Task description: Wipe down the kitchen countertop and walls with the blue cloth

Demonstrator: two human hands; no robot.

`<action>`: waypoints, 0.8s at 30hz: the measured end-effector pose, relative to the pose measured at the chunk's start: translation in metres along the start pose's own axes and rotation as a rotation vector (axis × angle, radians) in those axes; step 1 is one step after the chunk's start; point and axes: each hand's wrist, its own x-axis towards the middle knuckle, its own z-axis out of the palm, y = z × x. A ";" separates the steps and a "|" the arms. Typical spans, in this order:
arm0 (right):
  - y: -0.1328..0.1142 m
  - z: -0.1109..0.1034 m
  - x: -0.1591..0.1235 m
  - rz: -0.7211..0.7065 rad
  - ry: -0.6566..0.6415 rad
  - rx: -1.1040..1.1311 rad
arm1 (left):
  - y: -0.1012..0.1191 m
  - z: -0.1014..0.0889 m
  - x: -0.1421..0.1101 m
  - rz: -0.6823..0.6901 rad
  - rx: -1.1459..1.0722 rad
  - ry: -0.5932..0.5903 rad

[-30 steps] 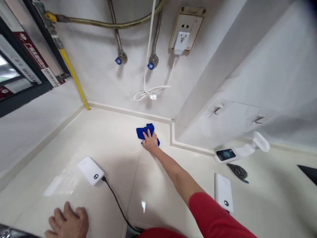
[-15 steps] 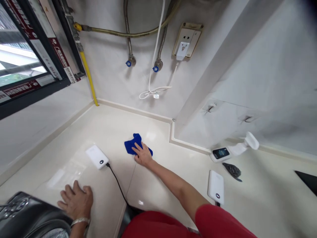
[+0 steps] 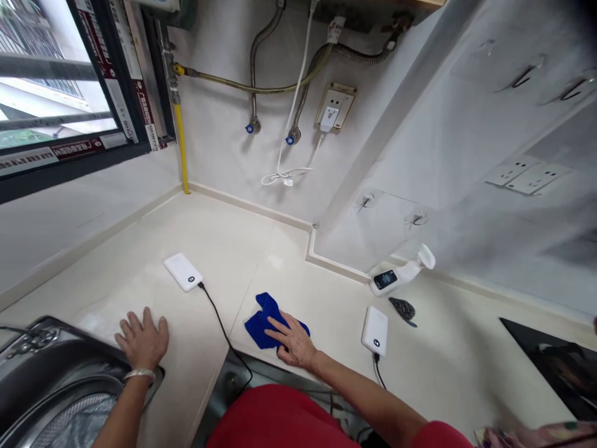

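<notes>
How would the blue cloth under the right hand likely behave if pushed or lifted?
The blue cloth is probably floppy, given its irregular, rumpled outline. It looks thin, so it is likely light. Pushed by the right hand, it should slide fairly easily, since the countertop appears smooth.

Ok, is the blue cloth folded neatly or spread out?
Loosely spread, not neatly folded: the blue cloth sticks out unevenly past the right hand.

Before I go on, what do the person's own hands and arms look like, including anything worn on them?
Both hands are ungloved. The left hand has a pale, silvery bracelet at its wrist; no left sleeve shows. The right hand has no visible band at its wrist, and a plain red sleeve ends above a bare forearm.
</notes>
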 end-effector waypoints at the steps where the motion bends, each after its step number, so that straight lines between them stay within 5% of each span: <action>1: -0.001 -0.002 -0.017 0.008 -0.008 -0.007 | -0.002 0.001 0.001 -0.003 0.001 -0.017; 6: -0.003 -0.012 -0.096 0.077 -0.039 -0.062 | -0.005 0.007 -0.004 0.032 0.008 0.021; 10: -0.008 -0.017 -0.111 0.139 -0.027 -0.089 | -0.006 0.008 -0.016 0.114 -0.001 0.064; 14: -0.018 -0.012 -0.075 0.133 0.011 -0.123 | -0.005 0.010 -0.026 0.087 -0.001 0.001; 24: -0.012 0.009 0.075 -0.018 0.078 -0.094 | 0.006 0.015 -0.032 0.003 0.036 0.033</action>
